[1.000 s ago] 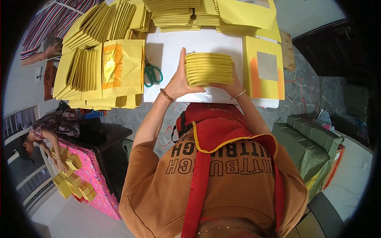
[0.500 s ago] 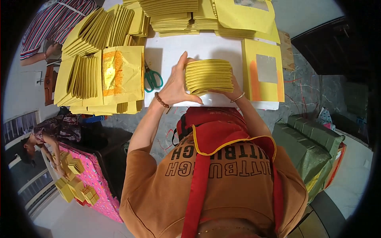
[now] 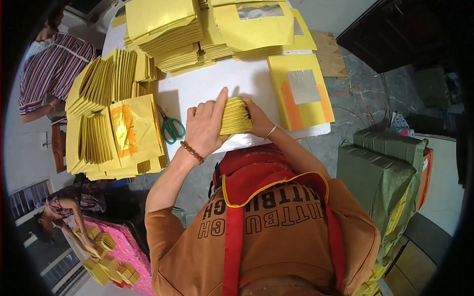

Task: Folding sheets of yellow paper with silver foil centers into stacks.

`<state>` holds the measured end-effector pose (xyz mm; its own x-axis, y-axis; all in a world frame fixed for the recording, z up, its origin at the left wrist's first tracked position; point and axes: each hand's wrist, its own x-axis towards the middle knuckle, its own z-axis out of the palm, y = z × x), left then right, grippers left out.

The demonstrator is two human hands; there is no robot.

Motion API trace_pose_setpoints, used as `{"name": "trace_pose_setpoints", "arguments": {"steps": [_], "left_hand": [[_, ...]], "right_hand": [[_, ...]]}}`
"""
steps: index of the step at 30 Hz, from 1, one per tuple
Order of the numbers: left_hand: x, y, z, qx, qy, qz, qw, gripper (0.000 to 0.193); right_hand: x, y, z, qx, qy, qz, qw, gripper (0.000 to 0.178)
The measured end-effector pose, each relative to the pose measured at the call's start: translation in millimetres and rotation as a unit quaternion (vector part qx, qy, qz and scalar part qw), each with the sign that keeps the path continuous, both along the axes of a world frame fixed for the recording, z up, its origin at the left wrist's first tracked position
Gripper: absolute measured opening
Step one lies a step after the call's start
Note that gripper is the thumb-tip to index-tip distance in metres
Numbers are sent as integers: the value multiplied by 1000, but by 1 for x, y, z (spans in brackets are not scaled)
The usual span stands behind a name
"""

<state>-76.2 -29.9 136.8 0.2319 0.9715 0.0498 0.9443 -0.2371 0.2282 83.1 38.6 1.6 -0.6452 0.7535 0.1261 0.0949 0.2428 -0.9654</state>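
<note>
Between my two hands is a thick bundle of folded yellow paper (image 3: 236,117), its layered edges facing up. My left hand (image 3: 203,124) presses along its left side, with the index finger and thumb against the paper. My right hand (image 3: 259,119) closes on its right side, the fingers partly hidden behind the bundle. The bundle is over the white tabletop (image 3: 217,81), near its front edge. Green-handled scissors (image 3: 173,130) lie just left of my left hand. To the right rests a yellow paper stack (image 3: 276,89) with a silver square and orange bands on top.
Folded yellow paper bundles (image 3: 96,138) crowd the table's left side, and tall yellow stacks (image 3: 165,29) stand at the back. A person in a striped top (image 3: 59,64) is at far left; another bends over a pink-covered table (image 3: 121,234). Green wrapped packages (image 3: 375,172) stand at right.
The bundle, wide and spread before, is now squeezed narrower and turned between my hands, which have come closer together. The whole view has shifted and tilted.
</note>
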Motion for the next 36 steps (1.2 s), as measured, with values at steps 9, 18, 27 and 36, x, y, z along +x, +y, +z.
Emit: {"name": "trace_pose_setpoints", "arguments": {"steps": [9, 18, 27, 36], "left_hand": [[-50, -12, 6, -91, -441, 89, 888, 108], [-62, -7, -69, -80, -700, 103, 702, 107], [-70, -1, -127, -142, -626, 93, 761, 87], [-71, -4, -151, -119, -602, 102, 783, 77]], "right_hand": [[34, -1, -5, -200, 261, -6, 944, 106], [35, -3, 41, -298, 301, 97, 901, 108], [24, -4, -6, -19, 29, -55, 998, 113], [23, -1, 8, 0, -33, -70, 997, 85]]}}
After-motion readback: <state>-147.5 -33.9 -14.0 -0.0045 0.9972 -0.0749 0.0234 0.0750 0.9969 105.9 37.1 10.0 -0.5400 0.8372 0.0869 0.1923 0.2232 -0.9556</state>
